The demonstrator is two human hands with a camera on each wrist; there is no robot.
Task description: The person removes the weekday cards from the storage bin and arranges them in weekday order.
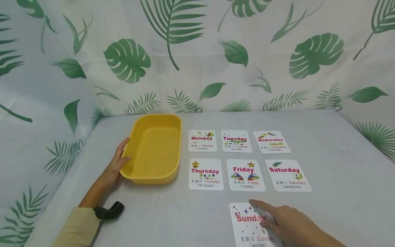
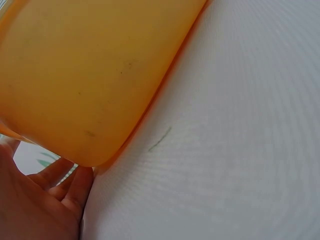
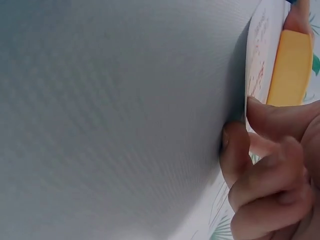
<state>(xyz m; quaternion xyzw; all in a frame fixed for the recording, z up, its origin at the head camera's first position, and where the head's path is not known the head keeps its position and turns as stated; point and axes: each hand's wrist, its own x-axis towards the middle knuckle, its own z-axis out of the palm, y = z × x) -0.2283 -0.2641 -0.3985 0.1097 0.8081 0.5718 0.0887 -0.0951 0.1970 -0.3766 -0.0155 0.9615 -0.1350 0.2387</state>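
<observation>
My left hand [image 1: 115,163] grips the left side of a yellow plastic basin [image 1: 151,177], thumb over the rim and fingers along its outer wall. In the left wrist view, the fingers of that hand lie at the corner of the basin [image 2: 100,90]. At the front of the table, my right hand [image 1: 287,219] pinches the right edge of a white "Sunday" card [image 1: 247,228], its index finger reaching to the top edge. The right wrist view has the thumb on the printed face of the card [image 3: 257,65] and another fingertip at its edge, with a shadow beneath the card.
Behind the Sunday card lie two rows of white day cards: Monday [image 1: 202,141], Tuesday [image 1: 236,141] and Wednesday [image 1: 272,142] at the back, Thursday [image 1: 206,174], Friday [image 1: 246,175] and Saturday [image 1: 288,175] nearer. A leaf-printed cloth [image 1: 197,75] hangs behind the pale tabletop [image 1: 148,212].
</observation>
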